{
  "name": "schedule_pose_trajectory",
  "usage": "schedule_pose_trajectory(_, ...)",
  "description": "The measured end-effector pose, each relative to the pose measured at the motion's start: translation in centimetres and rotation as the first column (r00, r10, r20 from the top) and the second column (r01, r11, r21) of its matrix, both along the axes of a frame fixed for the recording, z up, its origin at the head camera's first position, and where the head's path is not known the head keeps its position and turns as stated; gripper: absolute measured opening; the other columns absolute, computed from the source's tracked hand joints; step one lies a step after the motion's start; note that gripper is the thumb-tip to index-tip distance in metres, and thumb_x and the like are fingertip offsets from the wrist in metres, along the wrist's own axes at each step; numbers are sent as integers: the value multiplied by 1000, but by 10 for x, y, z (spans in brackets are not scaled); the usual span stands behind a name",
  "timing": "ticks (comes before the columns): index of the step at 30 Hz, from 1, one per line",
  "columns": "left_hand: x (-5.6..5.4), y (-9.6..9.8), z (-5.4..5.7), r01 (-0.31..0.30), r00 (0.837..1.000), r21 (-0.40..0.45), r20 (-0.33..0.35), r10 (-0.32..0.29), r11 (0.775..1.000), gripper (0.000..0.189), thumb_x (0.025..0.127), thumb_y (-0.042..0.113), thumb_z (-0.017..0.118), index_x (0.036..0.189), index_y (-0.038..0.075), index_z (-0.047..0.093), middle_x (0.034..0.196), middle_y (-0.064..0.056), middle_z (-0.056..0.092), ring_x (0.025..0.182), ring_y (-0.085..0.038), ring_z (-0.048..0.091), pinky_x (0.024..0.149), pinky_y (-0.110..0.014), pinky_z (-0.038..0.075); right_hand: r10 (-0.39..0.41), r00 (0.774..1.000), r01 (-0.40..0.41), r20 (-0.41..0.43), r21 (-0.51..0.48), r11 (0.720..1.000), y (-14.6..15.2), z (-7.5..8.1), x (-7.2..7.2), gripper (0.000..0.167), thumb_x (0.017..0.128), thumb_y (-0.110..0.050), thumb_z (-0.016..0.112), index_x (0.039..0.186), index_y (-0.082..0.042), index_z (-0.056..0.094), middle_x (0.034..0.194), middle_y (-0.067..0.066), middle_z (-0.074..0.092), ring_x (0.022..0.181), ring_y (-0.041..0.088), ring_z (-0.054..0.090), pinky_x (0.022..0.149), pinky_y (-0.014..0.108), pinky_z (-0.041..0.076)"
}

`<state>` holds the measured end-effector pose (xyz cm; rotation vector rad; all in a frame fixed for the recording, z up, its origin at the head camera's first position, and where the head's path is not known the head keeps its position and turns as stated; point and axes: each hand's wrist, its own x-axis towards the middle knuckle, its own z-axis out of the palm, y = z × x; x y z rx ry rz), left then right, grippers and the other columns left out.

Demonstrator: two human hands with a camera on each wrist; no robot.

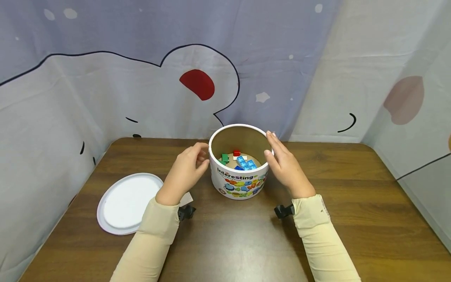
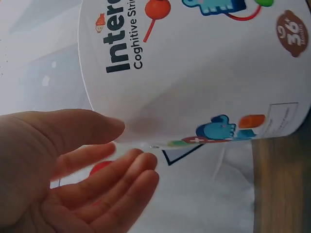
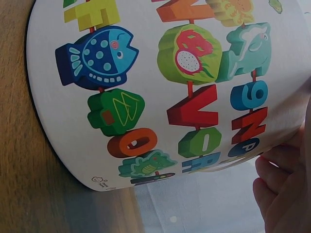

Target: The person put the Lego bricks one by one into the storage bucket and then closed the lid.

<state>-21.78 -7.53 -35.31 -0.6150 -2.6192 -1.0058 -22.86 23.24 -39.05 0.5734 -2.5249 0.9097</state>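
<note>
A round white tub, printed with "Interesting" and coloured toy pictures, stands upright and open-topped on the table. Several toy bricks lie at its bottom: light blue bricks, a green brick, a red brick and a white piece. At the tub's left side is my left hand, fingers loosely bent, with thumb and fingertips right at the wall. My right hand rests along the opposite side, its fingers extended near the rim. In the right wrist view, its fingers are partly cut off by the frame.
A round white lid lies flat on the wooden table, left of the tub and partly behind the left forearm. Close to the left wrist is a small pale card. A patterned curtain hangs behind the table and along its sides.
</note>
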Motion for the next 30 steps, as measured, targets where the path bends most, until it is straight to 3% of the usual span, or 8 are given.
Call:
schedule_pose_trajectory(6, 2, -11, -6, 16, 995, -146, 99, -2, 989, 29, 92, 5, 72, 119, -3, 64, 101, -16, 67, 94, -30, 65, 85, -44, 56, 0, 1000, 0, -5, -2, 1000, 0, 0, -1, 60, 108, -37, 42, 158, -5, 34, 163, 12, 32, 151, 31, 28, 123, 46, 23)
schedule_pose_trajectory(14, 3, -24, -17, 137, 964, -350, 261, -44, 927, 23, 88, 8, 77, 106, -2, 68, 84, -9, 62, 80, -22, 56, 77, -40, 51, 2, 1000, -2, -6, 0, 1000, 1, 1, -2, 61, 108, -38, 42, 158, -4, 33, 162, 15, 32, 151, 32, 27, 123, 45, 22)
schedule_pose_trajectory(22, 7, -34, -27, 171, 926, -427, 378, 4, 888, 23, 78, 7, 84, 90, 1, 66, 84, -8, 66, 77, -20, 59, 75, -40, 53, 5, 1000, -5, -3, 3, 1000, 0, 0, -2, 61, 108, -38, 42, 158, -4, 34, 162, 15, 33, 151, 32, 28, 123, 46, 22)
schedule_pose_trajectory(30, 12, -37, -33, 175, 910, -445, 413, 28, 878, 28, 70, 3, 88, 85, 2, 64, 78, -4, 61, 69, -17, 54, 65, -31, 48, 5, 1000, -5, -5, -2, 1000, 0, 0, -1, 60, 108, -37, 42, 158, -5, 34, 163, 13, 32, 150, 34, 29, 123, 45, 23)
